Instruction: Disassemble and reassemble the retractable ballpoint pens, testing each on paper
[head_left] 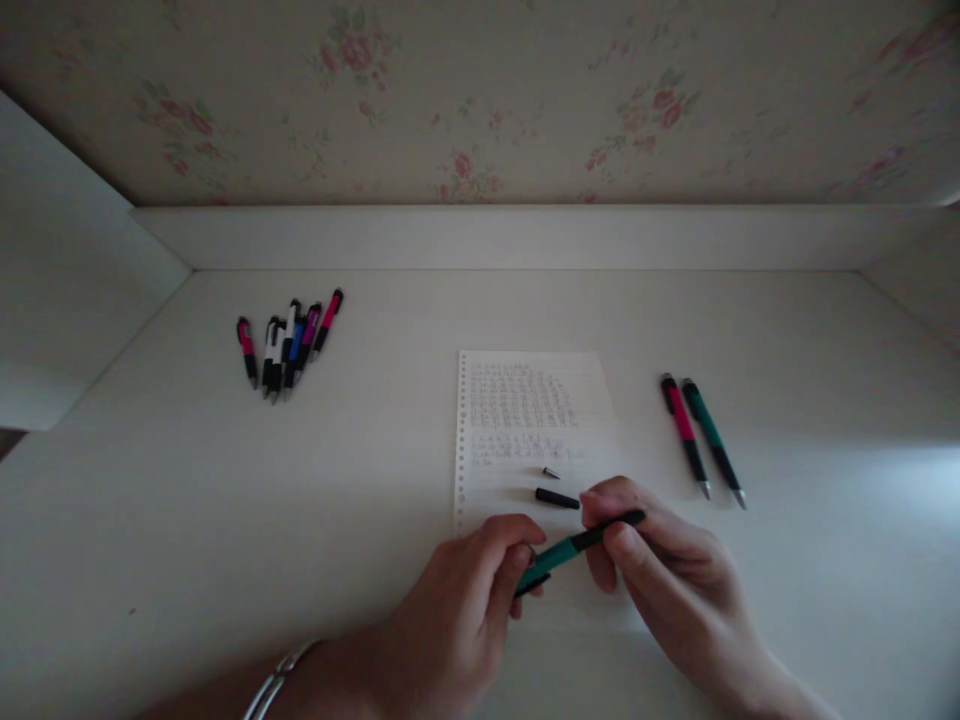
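Between my two hands is a teal pen (pixel 556 555) with a black grip section, held aslant over the paper. My left hand (pixel 480 580) is closed around its clip end. The fingers of my right hand (pixel 660 560) pinch the black section at the other end. Just beyond the pen, a loose black grip sleeve (pixel 556 498) lies on the lined sheet (pixel 525 400). A small silver pen tip (pixel 551 473) rests a little above that sleeve. Rows of handwriting cover the upper part of the sheet.
A pink pen (pixel 685 433) and another teal pen (pixel 715 440) lie side by side at right on the white desk (pixel 300 500). Several pens, including a blue one (pixel 295 345), are grouped at the back left. A floral wall (pixel 480 120) stands behind.
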